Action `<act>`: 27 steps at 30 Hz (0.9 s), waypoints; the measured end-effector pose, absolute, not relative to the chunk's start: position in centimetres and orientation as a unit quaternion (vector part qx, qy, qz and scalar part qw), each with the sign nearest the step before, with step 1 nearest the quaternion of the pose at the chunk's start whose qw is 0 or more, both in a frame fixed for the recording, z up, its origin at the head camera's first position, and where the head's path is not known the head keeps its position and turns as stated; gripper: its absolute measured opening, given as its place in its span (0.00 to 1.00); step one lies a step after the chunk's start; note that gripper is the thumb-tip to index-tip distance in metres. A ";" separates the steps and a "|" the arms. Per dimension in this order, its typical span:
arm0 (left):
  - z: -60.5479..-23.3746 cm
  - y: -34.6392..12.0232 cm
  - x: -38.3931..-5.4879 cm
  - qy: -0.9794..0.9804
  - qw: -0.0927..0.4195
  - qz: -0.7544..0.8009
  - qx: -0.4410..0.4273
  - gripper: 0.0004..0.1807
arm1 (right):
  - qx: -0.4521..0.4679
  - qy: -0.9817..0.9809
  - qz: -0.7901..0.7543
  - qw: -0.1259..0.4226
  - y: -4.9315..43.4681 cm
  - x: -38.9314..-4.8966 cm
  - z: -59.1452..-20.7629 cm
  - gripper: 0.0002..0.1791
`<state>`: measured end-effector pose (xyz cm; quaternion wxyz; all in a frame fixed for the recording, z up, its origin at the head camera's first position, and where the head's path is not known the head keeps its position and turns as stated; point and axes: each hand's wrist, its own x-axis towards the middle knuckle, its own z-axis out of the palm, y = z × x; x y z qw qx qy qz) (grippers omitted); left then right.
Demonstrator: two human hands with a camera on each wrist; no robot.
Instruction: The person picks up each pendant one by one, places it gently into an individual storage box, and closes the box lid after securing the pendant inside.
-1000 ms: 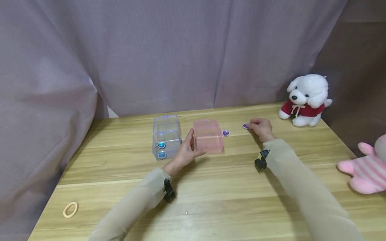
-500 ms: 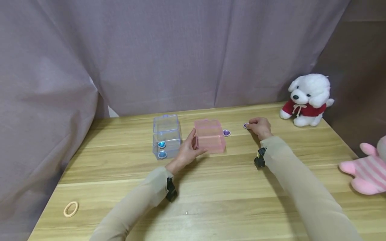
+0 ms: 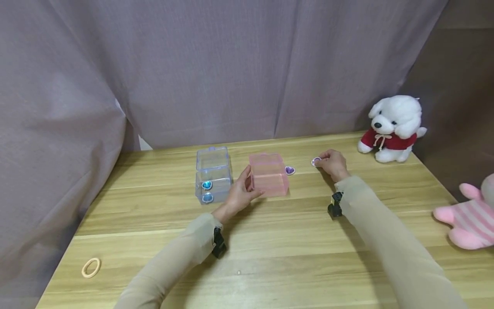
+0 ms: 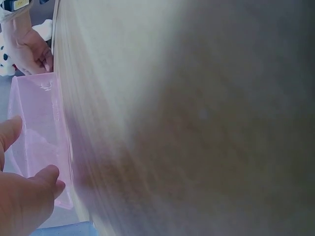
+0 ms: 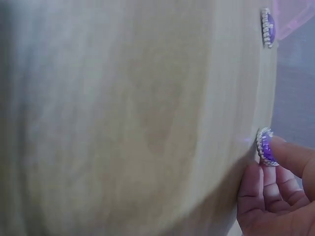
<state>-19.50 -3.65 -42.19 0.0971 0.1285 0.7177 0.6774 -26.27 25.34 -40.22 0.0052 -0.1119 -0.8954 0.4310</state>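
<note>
My right hand (image 3: pixel 333 164) pinches a purple gem with a beaded silver rim (image 5: pixel 267 147) between thumb and fingers. The gem is tipped up near the tabletop. Left of it, a purple heart gem (image 3: pixel 290 171) with a like rim lies beside an open pink clear box (image 3: pixel 269 185). My left hand (image 3: pixel 238 195) rests at that box's left front corner, thumb along the front and fingers along the side. In the left wrist view the thumb and fingertips are spread against the pink wall. A clear bluish box (image 3: pixel 221 192), lid raised, holds blue gems (image 3: pixel 207 185).
Far right at the back sits a white plush dog (image 3: pixel 395 128) in a red top. A pink striped plush (image 3: pixel 468 223) lies at the right edge. A wooden ring (image 3: pixel 91 268) is at the front left. A grey curtain (image 3: pixel 200 73) hangs behind the table (image 3: pixel 270 266).
The purple gem under my right fingers has been tipped up and is now pinched. My left hand stays at the pink box, which has barely shifted.
</note>
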 end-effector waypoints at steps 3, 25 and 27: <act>-42.2 -3.7 -19.5 0.721 0.099 0.674 0.125 0.50 | -0.093 -0.858 0.505 0.005 25.3 -26.1 -40.2 0.17; -42.1 -3.7 -19.5 0.731 0.104 0.663 0.124 0.50 | 0.116 -0.757 0.601 -0.228 15.6 -24.8 -37.3 0.15; -42.1 -3.7 -19.5 0.736 0.105 0.658 0.120 0.50 | 0.118 -0.770 0.580 -0.240 15.1 -24.7 -37.4 0.16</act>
